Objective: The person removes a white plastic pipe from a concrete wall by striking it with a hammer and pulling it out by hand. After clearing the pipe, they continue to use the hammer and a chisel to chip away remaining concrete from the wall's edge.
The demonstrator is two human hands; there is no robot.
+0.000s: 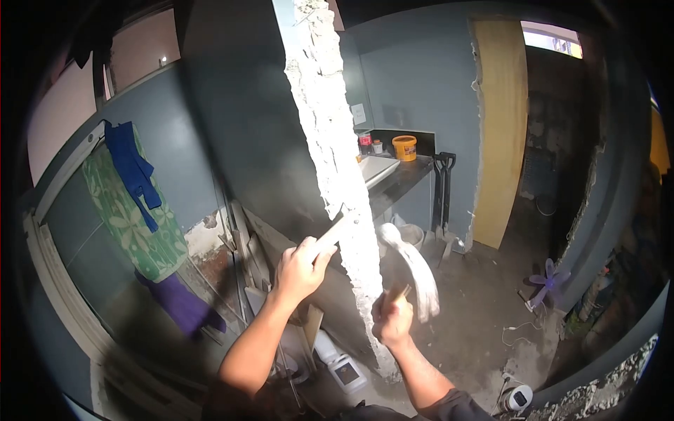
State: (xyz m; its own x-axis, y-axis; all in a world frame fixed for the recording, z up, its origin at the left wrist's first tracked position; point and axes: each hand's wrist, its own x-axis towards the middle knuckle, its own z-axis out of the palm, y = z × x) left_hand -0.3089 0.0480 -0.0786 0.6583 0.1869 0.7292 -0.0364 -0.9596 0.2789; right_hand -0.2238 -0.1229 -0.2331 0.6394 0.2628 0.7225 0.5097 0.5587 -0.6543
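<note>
A rough, broken wall edge, brightly lit, runs from top to bottom before me. My left hand is closed round a pale chisel, whose far end meets the broken edge. Lower down, to the right of that edge, my right hand is wrapped round the wooden handle of a hammer. The hammer's pale head is smeared by motion, and its exact shape cannot be made out. Part of the handle is hidden in my fist.
Behind the wall, a dark counter carries an orange tub and a sink. Shovel-like handles lean nearby. A white jug and boards lie low. A green towel hangs left; a purple fan stands right.
</note>
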